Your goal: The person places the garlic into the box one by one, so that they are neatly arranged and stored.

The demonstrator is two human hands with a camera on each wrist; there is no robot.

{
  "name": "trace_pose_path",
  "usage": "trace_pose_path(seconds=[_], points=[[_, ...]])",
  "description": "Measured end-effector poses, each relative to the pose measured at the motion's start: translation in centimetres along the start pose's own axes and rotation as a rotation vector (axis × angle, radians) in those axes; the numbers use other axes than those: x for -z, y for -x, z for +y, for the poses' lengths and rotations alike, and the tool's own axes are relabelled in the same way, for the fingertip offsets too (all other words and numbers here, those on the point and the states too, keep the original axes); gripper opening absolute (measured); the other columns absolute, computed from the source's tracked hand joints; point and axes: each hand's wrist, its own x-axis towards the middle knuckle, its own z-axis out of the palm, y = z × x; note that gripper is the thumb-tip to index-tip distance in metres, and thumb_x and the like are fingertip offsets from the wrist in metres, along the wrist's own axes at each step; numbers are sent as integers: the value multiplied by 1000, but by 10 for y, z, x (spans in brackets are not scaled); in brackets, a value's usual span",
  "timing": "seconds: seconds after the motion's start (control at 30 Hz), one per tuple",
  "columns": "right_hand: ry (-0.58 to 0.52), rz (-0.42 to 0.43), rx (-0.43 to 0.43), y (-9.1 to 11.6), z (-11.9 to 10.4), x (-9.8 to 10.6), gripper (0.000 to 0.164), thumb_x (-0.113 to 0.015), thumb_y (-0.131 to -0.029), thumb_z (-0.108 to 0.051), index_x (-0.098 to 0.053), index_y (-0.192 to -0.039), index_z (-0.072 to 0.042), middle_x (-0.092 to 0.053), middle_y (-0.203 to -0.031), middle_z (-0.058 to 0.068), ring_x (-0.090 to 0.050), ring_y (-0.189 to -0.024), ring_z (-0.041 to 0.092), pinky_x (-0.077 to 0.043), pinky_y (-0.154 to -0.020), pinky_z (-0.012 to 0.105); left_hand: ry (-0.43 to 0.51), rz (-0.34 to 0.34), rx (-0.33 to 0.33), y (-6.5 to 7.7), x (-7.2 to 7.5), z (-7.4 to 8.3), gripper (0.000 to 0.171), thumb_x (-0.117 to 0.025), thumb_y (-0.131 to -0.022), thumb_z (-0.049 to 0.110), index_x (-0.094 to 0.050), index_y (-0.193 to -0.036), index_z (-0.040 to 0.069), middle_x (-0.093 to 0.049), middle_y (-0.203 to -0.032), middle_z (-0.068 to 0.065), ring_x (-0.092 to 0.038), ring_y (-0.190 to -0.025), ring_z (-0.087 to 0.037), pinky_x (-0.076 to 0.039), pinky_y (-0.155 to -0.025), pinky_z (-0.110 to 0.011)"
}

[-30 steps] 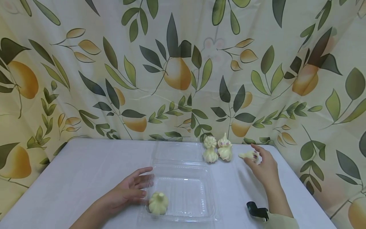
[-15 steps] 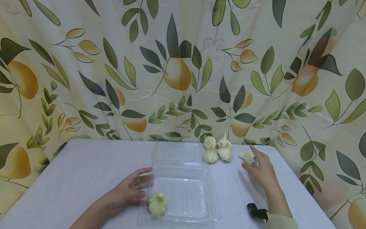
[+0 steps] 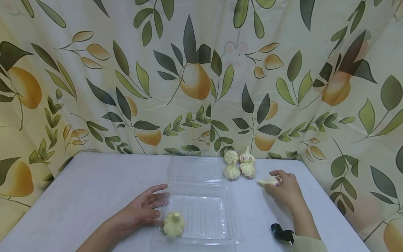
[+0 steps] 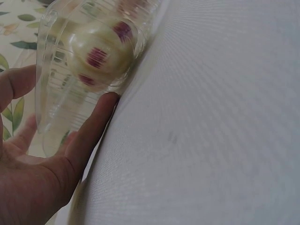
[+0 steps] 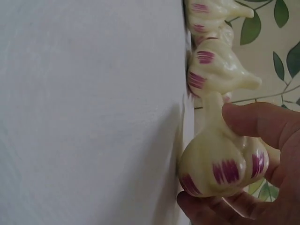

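Note:
My right hand (image 3: 286, 190) holds a garlic bulb (image 3: 271, 181) over the right side of the table, its stem pointing left. In the right wrist view the thumb lies by the stem of this garlic bulb (image 5: 220, 159) and the fingers curl round its purple-streaked base. My left hand (image 3: 138, 210) is at the left wall of a clear plastic clamshell box (image 3: 201, 241), fingers loosely spread along it. Inside the box, at its near left corner, sits another garlic bulb (image 3: 174, 224), seen through the plastic in the left wrist view.
Several garlic bulbs (image 3: 232, 170) stand in a cluster at the back, right of the box's raised lid (image 3: 195, 168). A white cloth (image 3: 94, 189) covers the table. Behind it hangs a fruit-patterned curtain (image 3: 195, 80). A black device (image 3: 281, 233) is on the right wrist.
The right hand has closed round the garlic bulb and brought it slightly nearer and to the left. The left hand, the box and the other bulbs look unmoved.

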Motion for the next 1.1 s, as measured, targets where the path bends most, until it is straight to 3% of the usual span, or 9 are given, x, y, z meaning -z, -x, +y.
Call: trace_pose_path(seconds=[0.13,0.2,0.27,0.37,0.5,0.6,0.83,1.1], points=[[-58,-19,-21,1,-4,0,63,-76,-84,-39,-46,-123,2,-54,-116,25,-51,-100,35,-43,-75,40,-1,6,3,0,0,0,80,-61,-92,0,-18,-158,14,-15,-162,-25,-33,-144,-31,-50,-97,-53],[-71,-38,-27,2,-8,-1,66,-74,-85,-45,-45,-124,0,-57,-116,23,-54,-98,32,-43,-72,35,0,7,4,0,0,0,80,-62,-92,1,-18,-158,14,-15,-162,-24,-32,-144,-31,-50,-97,-53],[-60,-56,-13,3,-11,0,70,-71,-87,-49,-45,-131,-2,-57,-119,24,-55,-100,33,-44,-73,36,0,6,4,0,0,0,80,-62,-92,1,-18,-158,14,-14,-163,-24,-32,-144,-31,-50,-97,-53],[-26,-69,35,5,-18,0,72,-67,-90,-51,-48,-143,-6,-55,-128,30,-56,-109,39,-49,-80,47,-1,4,5,0,0,0,80,-62,-92,1,-18,-158,14,-15,-163,-24,-32,-144,-32,-50,-97,-53],[-4,-69,83,7,-24,-1,63,-65,-93,-46,-57,-139,-4,-57,-131,30,-54,-113,41,-48,-85,55,-3,3,7,0,0,1,80,-62,-92,2,-18,-158,13,-15,-162,-24,-32,-144,-33,-50,-97,-53],[-23,-56,94,6,-26,-3,52,-67,-93,-39,-63,-131,-4,-61,-128,26,-55,-110,37,-48,-83,50,-1,2,8,0,0,1,80,-62,-92,1,-18,-158,14,-14,-162,-25,-31,-144,-33,-50,-97,-53],[-97,-98,42,6,-30,-9,48,-72,-88,-38,-57,-118,-3,-61,-122,20,-56,-108,34,-50,-79,41,-12,5,10,-1,1,1,81,-62,-92,0,-18,-159,13,-14,-163,-25,-31,-145,-33,-51,-96,-53],[-84,-83,100,10,-36,-9,46,-70,-90,-37,-59,-122,-7,-62,-126,24,-60,-110,36,-54,-80,44,-8,7,13,0,0,1,82,-62,-92,0,-17,-159,14,-14,-163,-25,-30,-145,-33,-50,-96,-53]])
